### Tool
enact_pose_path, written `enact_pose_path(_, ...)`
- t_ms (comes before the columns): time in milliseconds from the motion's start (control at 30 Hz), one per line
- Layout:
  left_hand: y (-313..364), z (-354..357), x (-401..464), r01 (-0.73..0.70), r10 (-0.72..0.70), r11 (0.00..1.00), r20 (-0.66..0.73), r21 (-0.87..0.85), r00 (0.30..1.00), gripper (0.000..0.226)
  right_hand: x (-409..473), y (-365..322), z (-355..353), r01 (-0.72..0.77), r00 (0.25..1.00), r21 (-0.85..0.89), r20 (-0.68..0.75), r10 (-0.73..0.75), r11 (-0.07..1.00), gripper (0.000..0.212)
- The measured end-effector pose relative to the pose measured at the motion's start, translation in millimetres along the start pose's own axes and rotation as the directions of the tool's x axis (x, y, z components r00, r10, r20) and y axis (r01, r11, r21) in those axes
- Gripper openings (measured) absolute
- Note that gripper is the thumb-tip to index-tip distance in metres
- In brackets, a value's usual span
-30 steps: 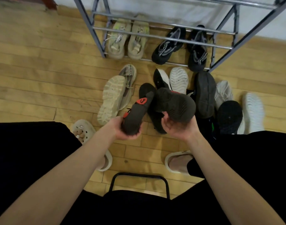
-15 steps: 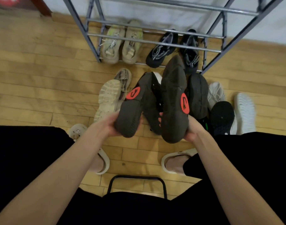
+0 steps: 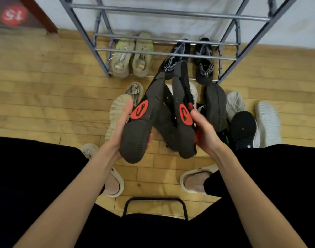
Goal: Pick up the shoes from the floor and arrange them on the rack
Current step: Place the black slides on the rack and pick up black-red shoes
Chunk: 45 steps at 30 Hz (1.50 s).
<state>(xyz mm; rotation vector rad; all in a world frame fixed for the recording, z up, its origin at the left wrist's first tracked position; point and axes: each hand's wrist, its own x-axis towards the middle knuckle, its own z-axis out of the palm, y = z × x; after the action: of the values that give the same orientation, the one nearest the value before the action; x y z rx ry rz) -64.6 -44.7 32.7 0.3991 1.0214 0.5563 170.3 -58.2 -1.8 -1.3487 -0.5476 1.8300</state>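
My left hand point(image 3: 119, 129) holds a dark brown shoe point(image 3: 144, 122) by its heel, sole up, with a red patch showing on the sole. My right hand point(image 3: 205, 130) grips the matching dark brown shoe point(image 3: 182, 111), turned on its side, sole with red patch facing left. Both shoes are lifted above the floor, toes pointing toward the grey metal rack point(image 3: 163, 52). On the rack's bottom tier stand a beige pair point(image 3: 133, 58) and a black pair point(image 3: 205, 65). Several shoes lie on the floor below my hands, partly hidden.
On the wooden floor lie a beige shoe sole up point(image 3: 117, 111), another dark shoe point(image 3: 215, 104), a black shoe point(image 3: 244, 129) and white shoes point(image 3: 267, 120). My feet in cream slippers point(image 3: 196, 178) flank a black stool frame point(image 3: 155, 203).
Both hands have raised the dark brown pair higher and brought the shoes closer together; the right shoe has rolled onto its side, and the toes now reach toward the rack.
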Motion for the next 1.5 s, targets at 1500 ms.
enact_pose_path(1500, 41, 35, 17, -0.177, 0.512, 0.77, -0.428, 0.613, 0.745, 0.015, -5, -52, 23, -0.234, 0.679, -0.789, -0.551, -0.485, 0.568, 0.098)
